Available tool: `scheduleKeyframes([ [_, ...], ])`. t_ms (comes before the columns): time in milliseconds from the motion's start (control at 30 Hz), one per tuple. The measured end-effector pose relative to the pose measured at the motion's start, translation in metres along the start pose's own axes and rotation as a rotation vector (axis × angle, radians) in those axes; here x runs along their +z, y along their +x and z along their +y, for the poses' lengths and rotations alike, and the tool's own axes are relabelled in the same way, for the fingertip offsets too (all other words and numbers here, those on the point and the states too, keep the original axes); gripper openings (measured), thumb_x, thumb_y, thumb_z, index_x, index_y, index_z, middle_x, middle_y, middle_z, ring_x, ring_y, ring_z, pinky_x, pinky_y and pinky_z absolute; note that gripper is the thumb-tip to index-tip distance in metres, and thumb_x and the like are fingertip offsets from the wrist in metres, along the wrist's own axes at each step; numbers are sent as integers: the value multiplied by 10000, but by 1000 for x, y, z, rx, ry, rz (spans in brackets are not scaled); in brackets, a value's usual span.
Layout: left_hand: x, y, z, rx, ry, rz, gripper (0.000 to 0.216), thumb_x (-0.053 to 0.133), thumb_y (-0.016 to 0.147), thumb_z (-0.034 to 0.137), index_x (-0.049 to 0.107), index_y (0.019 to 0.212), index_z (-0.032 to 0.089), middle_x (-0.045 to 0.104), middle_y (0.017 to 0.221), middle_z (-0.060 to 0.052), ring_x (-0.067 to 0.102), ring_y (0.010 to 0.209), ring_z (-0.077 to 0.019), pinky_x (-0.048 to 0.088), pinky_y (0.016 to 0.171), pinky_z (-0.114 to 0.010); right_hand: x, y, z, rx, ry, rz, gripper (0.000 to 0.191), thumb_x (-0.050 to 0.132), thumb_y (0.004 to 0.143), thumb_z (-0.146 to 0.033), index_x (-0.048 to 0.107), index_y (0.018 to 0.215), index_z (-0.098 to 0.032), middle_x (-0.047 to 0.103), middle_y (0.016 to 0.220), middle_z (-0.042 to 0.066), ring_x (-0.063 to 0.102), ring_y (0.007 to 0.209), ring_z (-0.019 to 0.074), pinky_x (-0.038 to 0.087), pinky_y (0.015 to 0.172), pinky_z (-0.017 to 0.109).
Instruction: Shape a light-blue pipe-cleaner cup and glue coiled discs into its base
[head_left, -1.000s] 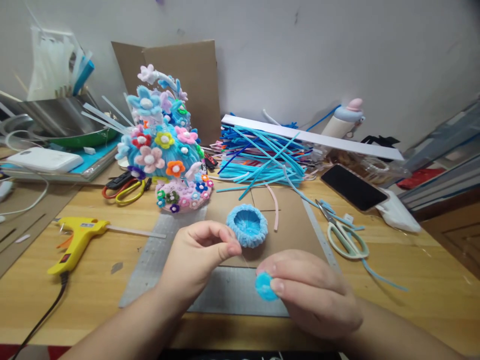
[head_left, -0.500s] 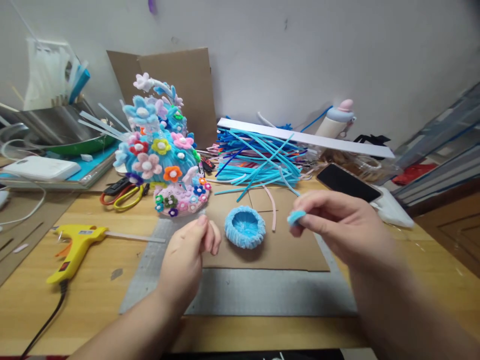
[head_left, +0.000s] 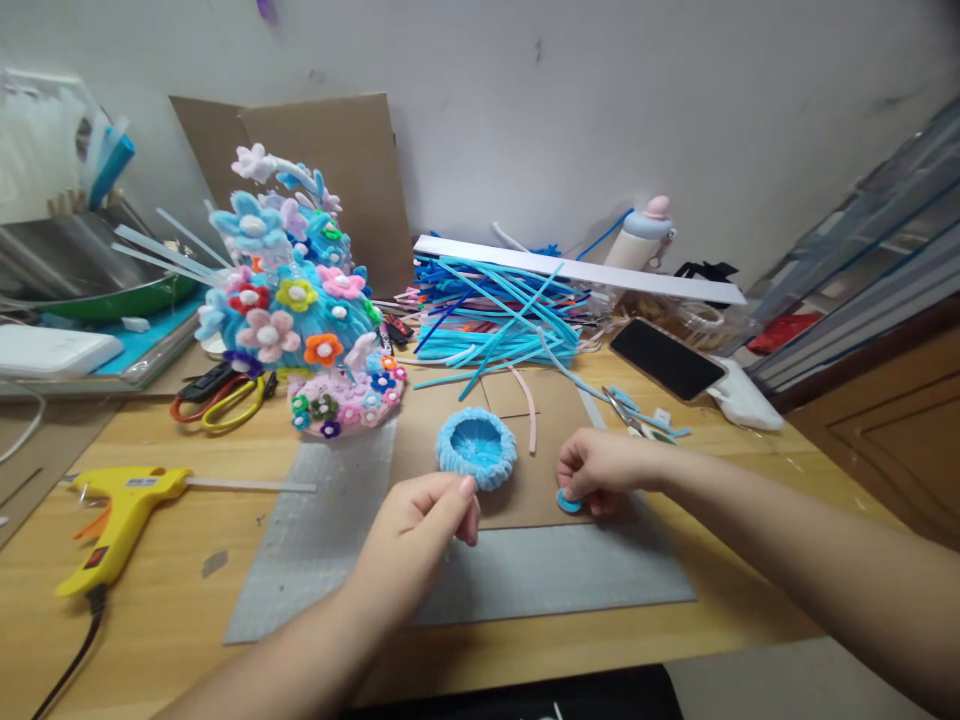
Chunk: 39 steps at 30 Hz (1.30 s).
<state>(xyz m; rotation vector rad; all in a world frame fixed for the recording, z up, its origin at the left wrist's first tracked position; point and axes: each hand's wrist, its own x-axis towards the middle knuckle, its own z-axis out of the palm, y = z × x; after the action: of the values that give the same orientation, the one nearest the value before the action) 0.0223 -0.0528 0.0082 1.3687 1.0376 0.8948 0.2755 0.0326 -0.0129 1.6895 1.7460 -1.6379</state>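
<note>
My right hand (head_left: 600,472) is low over the right part of the cardboard sheet (head_left: 517,510), its fingers closed on a small flat blue disc (head_left: 568,503) at the sheet's surface. A fuzzy blue bowl (head_left: 477,455), made of chenille stems, sits open side up on the same cardboard. Just in front of the bowl is my left hand (head_left: 426,520), thumb pressed against curled fingers; whatever it may pinch is hidden. Between bowl and right hand lies a pink chenille stem (head_left: 531,415).
A yellow glue gun (head_left: 127,515) lies left on the table. Behind it stand a flower-covered chenille piece (head_left: 300,310) and yellow-handled pliers (head_left: 232,400). At the back are a pile of blue chenille stems (head_left: 495,320) and a phone (head_left: 667,358); scissors (head_left: 626,412) lie to the right.
My right hand has come down to the cardboard with the blue disc, which was held up in the air. My left hand has moved right, in front of the bowl. The view has shifted.
</note>
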Motion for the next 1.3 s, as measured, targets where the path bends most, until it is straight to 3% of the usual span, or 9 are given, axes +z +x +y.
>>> scheduleKeyframes([
  [167, 5, 0, -1, -7, 123, -69, 405, 398, 904, 381, 524, 587, 162, 512, 584, 1, 477, 612, -136, 359, 614, -258, 3, 3, -2, 11, -100, 53, 90, 616, 658, -135, 548, 606, -162, 527, 389, -48, 529, 344, 98, 425, 345, 166],
  [300, 25, 1, -7, 93, 452, -239, 203, 479, 875, 284, 646, 953, 200, 627, 892, -34, 556, 863, -181, 427, 780, -297, 5, 2, -3, 32, -131, 66, 101, 616, 675, -136, 544, 612, -166, 524, 375, -52, 539, 346, 106, 438, 349, 173],
  [400, 49, 4, -20, 202, 854, -341, 356, 514, 850, 304, 561, 1196, 236, 610, 987, -67, 535, 908, -240, 456, 782, -376, 6, 2, -4, 30, -135, 67, 109, 604, 694, -132, 541, 613, -168, 519, 364, -53, 557, 362, 111, 440, 358, 168],
  [533, 77, 11, -38, 339, 1163, -300, 573, 511, 846, 389, 404, 1349, 136, 598, 1014, -105, 510, 916, -270, 471, 742, -395, 7, 2, -4, 30, -121, 63, 127, 580, 721, -126, 524, 616, -172, 516, 353, -54, 570, 371, 117, 452, 379, 173],
  [667, 89, 15, -46, 370, 1259, -227, 634, 498, 842, 455, 414, 1327, 56, 587, 1010, -115, 492, 895, -258, 460, 737, -382, 8, 5, -1, 29, -96, 63, 128, 578, 732, -129, 518, 627, -170, 523, 369, -56, 572, 374, 107, 462, 402, 171],
  [900, 89, 19, -37, 454, 1306, -276, 456, 427, 856, 412, 592, 1113, 72, 574, 964, -107, 470, 870, -249, 429, 711, -364, 8, 1, 1, 23, -81, 74, 99, 594, 757, -161, 515, 698, -170, 560, 442, -51, 586, 400, 113, 475, 424, 191],
  [1100, 86, 24, -29, 484, 1301, -300, 398, 451, 795, 383, 616, 1008, 91, 563, 921, -100, 460, 855, -248, 419, 719, -368, 12, -9, -5, -66, -181, 207, 194, 540, 749, -61, 503, 892, -187, 513, 467, -91, 557, 404, 119, 434, 436, 208],
  [1233, 83, 27, -28, 509, 1306, -326, 365, 459, 767, 381, 631, 935, 107, 563, 907, -103, 456, 852, -250, 411, 722, -371, 14, -20, -1, -193, -308, 379, 61, 582, 757, -136, 602, 793, -181, 641, 679, 10, 618, 660, 180, 455, 622, 281],
  [1300, 82, 27, -28, 519, 1316, -332, 376, 452, 768, 389, 633, 934, 105, 564, 912, -106, 454, 851, -251, 409, 727, -375, 21, -28, 7, -287, -358, 484, 161, 497, 856, -227, 654, 867, -193, 682, 858, 52, 619, 832, 204, 448, 751, 314],
])
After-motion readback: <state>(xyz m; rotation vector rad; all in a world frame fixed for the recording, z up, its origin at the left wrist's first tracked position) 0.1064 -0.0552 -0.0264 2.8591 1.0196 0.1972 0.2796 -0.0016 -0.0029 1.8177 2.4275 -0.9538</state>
